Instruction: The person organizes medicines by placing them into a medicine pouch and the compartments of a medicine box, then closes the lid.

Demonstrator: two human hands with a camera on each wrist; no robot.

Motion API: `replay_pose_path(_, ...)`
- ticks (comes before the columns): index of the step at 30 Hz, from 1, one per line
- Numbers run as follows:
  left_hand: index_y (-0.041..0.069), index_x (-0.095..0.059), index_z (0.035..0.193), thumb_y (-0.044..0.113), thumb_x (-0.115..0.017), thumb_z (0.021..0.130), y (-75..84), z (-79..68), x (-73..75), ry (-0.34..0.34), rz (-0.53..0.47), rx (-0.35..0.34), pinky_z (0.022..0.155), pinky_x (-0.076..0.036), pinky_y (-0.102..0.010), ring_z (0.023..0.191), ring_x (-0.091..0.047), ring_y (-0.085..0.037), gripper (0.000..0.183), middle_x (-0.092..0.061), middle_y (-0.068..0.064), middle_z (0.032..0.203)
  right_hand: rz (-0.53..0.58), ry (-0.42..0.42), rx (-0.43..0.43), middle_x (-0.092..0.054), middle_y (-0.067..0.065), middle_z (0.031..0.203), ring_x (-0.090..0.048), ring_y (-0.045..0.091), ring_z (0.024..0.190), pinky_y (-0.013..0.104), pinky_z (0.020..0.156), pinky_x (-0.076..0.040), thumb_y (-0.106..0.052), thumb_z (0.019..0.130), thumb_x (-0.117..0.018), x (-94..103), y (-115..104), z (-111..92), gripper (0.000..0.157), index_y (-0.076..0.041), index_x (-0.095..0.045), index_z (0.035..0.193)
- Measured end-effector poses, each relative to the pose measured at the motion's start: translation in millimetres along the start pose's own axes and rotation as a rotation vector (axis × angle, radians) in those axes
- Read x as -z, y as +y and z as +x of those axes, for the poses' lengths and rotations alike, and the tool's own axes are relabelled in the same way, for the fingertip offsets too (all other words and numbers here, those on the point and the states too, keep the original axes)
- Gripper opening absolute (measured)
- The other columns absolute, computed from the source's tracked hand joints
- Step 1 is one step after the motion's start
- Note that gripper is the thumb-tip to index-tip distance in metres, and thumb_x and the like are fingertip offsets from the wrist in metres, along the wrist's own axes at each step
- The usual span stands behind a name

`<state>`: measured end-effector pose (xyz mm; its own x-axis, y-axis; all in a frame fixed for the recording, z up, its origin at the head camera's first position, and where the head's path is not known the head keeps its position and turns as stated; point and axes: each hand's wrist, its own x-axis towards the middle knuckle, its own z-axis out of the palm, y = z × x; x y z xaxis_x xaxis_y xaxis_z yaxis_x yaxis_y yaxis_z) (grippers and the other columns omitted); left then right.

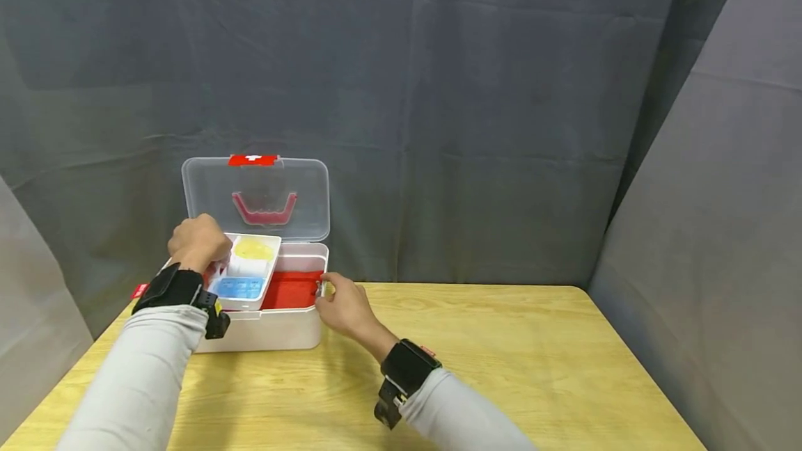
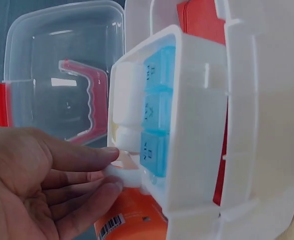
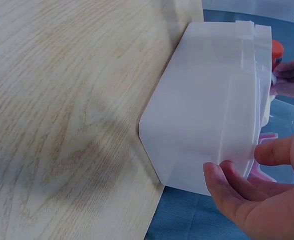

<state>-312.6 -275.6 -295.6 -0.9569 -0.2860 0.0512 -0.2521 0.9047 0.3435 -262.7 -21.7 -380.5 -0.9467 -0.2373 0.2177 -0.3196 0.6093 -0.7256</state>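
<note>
A white first-aid box [image 1: 269, 331] stands at the table's left with its clear lid [image 1: 213, 186] raised. Inside, a white tray [image 2: 199, 115] sits over the left part, holding a blue pill organizer [image 2: 157, 112] with several compartments and a white container [image 2: 128, 95]. Beside the tray's left end, my left hand [image 2: 51, 180] pinches what looks like the white cap of an orange bottle [image 2: 129, 215]; the bottle's lower part is out of sight. My right hand [image 3: 262, 195] grips the rim of the box's right wall between thumb and fingers. A red pouch [image 1: 291, 289] lies deeper in the box.
The wooden table [image 1: 532, 360] extends to the right of the box. A grey curtain [image 1: 470, 124] hangs behind it, with lighter cloth on both sides. A pink carrying handle [image 1: 264, 214] shows on the raised lid.
</note>
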Motion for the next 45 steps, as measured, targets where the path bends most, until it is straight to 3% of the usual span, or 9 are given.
replay_pose_path(4, -0.013, -0.063, 0.095, 0.012, -0.064, 0.076, -8.7, 1.7, 1.5, -0.004, 0.011, 0.029, 0.067, -0.051, -0.045, 0.087, -0.057, -0.043, 0.031, -0.060, -0.032, 0.097, 0.004, -0.011, 0.000, -0.049, -0.004, 0.066, -0.048, 0.013, 0.068, 0.020, 0.060, -0.038, -0.007, 0.088, -0.059, -1.2, -2, 2, 0.048, -0.002, -0.061, 0.135)
replay_pose_path(10, -0.014, -0.064, 0.093, 0.014, -0.063, 0.077, -16.1, 1.2, 2.0, -0.003, -0.004, 0.038, 0.064, -0.049, -0.043, 0.085, -0.056, -0.043, 0.032, -0.060, -0.031, 0.093, -0.017, -0.002, 0.003, -0.065, 0.005, 0.089, -0.055, 0.020, 0.081, 0.022, 0.064, -0.041, -0.007, 0.087, -0.060, -2.8, -2, 2, 0.047, -0.002, -0.063, 0.133)
replay_pose_path(17, -0.014, -0.065, 0.089, 0.013, -0.063, 0.077, -12.9, 0.2, 2.2, -0.004, -0.002, 0.021, 0.062, -0.048, -0.041, 0.084, -0.056, -0.043, 0.030, -0.060, -0.030, 0.090, 0.006, -0.003, 0.010, -0.067, 0.008, 0.093, -0.053, 0.018, 0.073, 0.021, 0.059, -0.039, -0.005, 0.086, -0.060, -4.4, -1, 3, 0.046, 0.000, -0.063, 0.132)
replay_pose_path(25, -0.013, -0.065, 0.091, 0.013, -0.063, 0.077, -12.4, -0.6, 1.0, -0.010, -0.016, 0.017, 0.062, -0.047, -0.040, 0.083, -0.056, -0.043, 0.030, -0.059, -0.028, 0.088, -0.025, 0.018, 0.013, -0.072, 0.013, 0.113, -0.057, 0.024, 0.087, 0.025, 0.071, -0.046, -0.005, 0.085, -0.059, -7.3, -4, 3, 0.047, -0.001, -0.064, 0.132)
replay_pose_path(34, -0.014, -0.064, 0.090, 0.013, -0.064, 0.076, -13.1, -3.7, 4.9, -0.018, -0.027, 0.016, 0.061, -0.048, -0.040, 0.082, -0.057, -0.043, 0.030, -0.058, -0.028, 0.085, -0.027, 0.012, 0.011, -0.072, 0.012, 0.113, -0.057, 0.023, 0.086, 0.024, 0.069, -0.045, -0.005, 0.085, -0.059, -8.8, -6, 2, 0.047, -0.002, -0.064, 0.132)
replay_pose_path(45, -0.012, -0.067, 0.091, 0.012, -0.067, 0.079, 2.1, -5.9, 9.0, -0.044, -0.092, 0.002, 0.057, -0.049, -0.034, 0.074, -0.059, -0.037, 0.027, -0.059, -0.022, 0.081, -0.043, 0.026, 0.020, -0.072, 0.015, 0.122, -0.062, 0.026, 0.093, 0.032, 0.082, -0.052, -0.005, 0.087, -0.059, -8.0, -7, 2, 0.044, 0.000, -0.064, 0.131)
